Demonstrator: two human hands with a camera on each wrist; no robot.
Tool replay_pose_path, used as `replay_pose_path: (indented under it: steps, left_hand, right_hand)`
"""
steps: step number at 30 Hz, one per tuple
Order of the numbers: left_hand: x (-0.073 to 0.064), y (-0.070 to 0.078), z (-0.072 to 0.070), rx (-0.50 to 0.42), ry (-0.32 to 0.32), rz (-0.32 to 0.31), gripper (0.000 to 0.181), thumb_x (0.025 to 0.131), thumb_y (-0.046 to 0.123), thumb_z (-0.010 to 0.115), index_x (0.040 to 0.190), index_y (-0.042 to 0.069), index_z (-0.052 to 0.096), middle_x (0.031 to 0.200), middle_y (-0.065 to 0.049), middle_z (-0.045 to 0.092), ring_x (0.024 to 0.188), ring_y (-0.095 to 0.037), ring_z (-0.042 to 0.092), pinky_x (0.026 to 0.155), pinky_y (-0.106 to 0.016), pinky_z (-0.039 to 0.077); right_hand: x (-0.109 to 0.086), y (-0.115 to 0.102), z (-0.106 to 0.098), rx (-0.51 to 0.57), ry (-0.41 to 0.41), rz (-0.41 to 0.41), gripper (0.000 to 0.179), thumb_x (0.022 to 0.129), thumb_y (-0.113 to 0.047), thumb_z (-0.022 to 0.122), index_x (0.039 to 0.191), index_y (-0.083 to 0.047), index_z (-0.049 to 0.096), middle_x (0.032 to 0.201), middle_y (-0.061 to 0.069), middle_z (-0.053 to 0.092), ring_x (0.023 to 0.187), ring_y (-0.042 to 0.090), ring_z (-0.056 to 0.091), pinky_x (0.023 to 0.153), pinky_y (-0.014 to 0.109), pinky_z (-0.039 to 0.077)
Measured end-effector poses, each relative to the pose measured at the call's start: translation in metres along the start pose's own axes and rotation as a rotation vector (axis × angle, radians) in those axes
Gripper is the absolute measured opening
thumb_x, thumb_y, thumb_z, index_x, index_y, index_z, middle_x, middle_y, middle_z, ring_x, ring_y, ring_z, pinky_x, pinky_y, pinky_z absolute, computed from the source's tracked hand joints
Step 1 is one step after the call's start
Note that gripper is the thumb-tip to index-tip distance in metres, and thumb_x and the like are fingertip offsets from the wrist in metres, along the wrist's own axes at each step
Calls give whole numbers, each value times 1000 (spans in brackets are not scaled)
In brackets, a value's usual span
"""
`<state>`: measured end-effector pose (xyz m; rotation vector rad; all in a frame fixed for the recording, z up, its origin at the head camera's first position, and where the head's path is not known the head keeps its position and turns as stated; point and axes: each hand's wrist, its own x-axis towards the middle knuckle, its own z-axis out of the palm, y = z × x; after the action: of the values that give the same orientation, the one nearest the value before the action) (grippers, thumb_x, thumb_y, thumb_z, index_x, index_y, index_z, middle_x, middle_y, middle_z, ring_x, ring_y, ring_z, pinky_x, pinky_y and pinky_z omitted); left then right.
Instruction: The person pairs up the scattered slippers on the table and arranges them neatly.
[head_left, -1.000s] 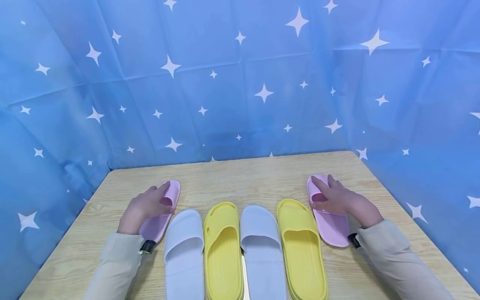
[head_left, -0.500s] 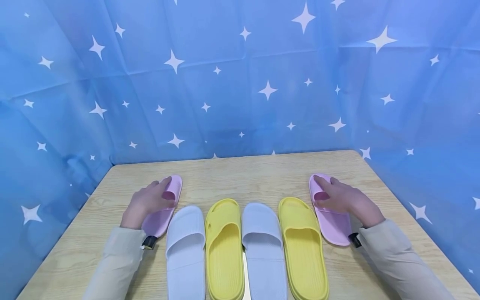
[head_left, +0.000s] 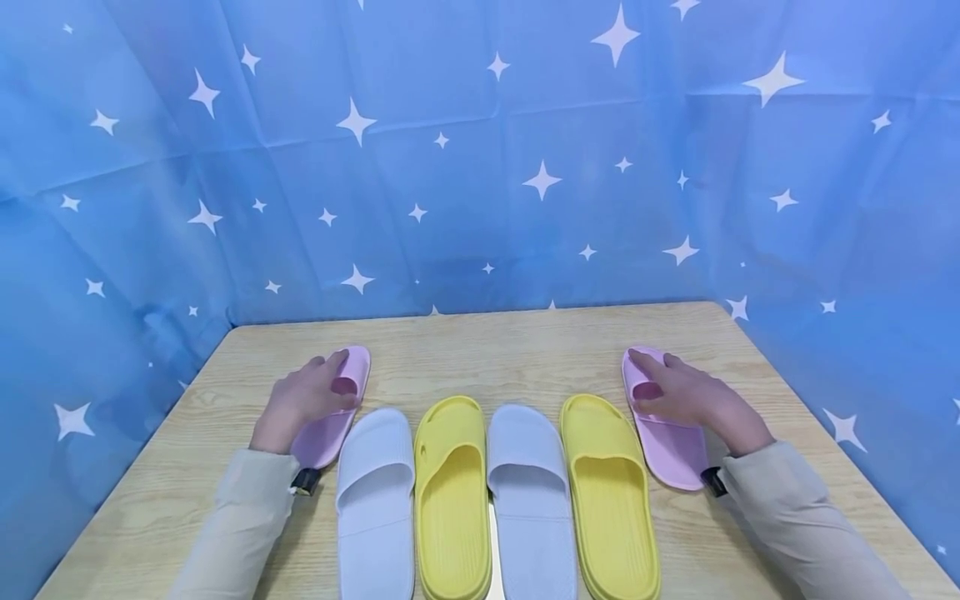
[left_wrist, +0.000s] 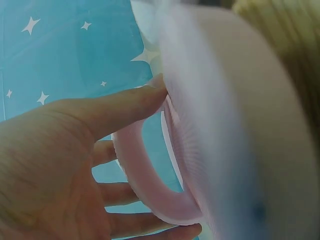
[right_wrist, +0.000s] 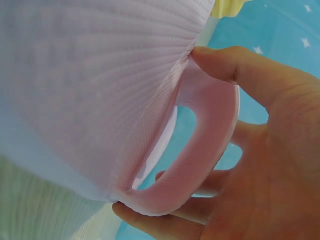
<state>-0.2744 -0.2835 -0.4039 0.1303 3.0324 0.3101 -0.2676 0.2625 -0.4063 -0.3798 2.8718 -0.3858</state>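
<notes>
Two pink slippers flank a row of slippers on the table. My left hand [head_left: 303, 400] grips the left pink slipper [head_left: 322, 442] around its strap, thumb on the near-row side and fingers on the outer side. In the left wrist view, that thumb [left_wrist: 130, 107] presses by the strap's edge. My right hand [head_left: 693, 396] holds the right pink slipper [head_left: 675, 454] by its strap in the same way. The right wrist view shows the right thumb [right_wrist: 225, 62] at one side of the strap opening and the fingers around the other. Both pink slippers point toward the table's far edge.
Between the hands, side by side, stand a pale grey-blue slipper [head_left: 377, 533], a yellow slipper [head_left: 453, 525], another grey-blue slipper [head_left: 532, 542] and another yellow slipper [head_left: 615, 517]. The wooden table [head_left: 480, 354] meets a blue star-patterned curtain [head_left: 450, 183] at the back and sides.
The head view has shifted a little. The left pink slipper appears slightly farther back, with my left hand still on it. My right hand keeps its hold on the other pink slipper.
</notes>
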Motion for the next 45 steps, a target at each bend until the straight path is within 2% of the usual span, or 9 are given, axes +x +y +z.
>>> replay_pose_path:
  steps: [13, 23, 35, 45]
  left_hand:
    - [-2, 6, 1, 4, 7, -14, 88, 83, 42, 70, 152, 11, 26, 144, -32, 38, 117, -54, 50, 87, -69, 41]
    - [-1, 3, 4, 3, 17, -10, 88, 82, 43, 70, 152, 12, 26, 143, -31, 40, 117, -52, 51, 87, -69, 42]
    - [3, 3, 2, -2, -1, -24, 89, 84, 45, 69, 153, 13, 23, 147, -31, 35, 122, -55, 46, 91, -71, 38]
    - [7, 0, 7, -6, 41, -20, 89, 82, 44, 70, 154, 17, 25, 149, -31, 33, 125, -56, 43, 91, -73, 37]
  right_hand:
    - [-1, -1, 1, -22, 8, 0, 78, 92, -45, 57, 154, -18, 20, 149, 41, 20, 125, 59, 40, 87, 67, 42]
    - [-2, -2, 1, -3, -20, 29, 81, 92, -47, 57, 155, -17, 17, 150, 42, 13, 129, 62, 31, 90, 72, 37]
    - [0, -1, 1, -8, -16, 7, 81, 93, -49, 53, 155, -13, 15, 149, 44, 11, 131, 64, 25, 92, 73, 35]
    - [3, -2, 1, 19, -51, 15, 83, 94, -48, 52, 155, -14, 9, 147, 47, 4, 132, 67, 9, 92, 79, 28]
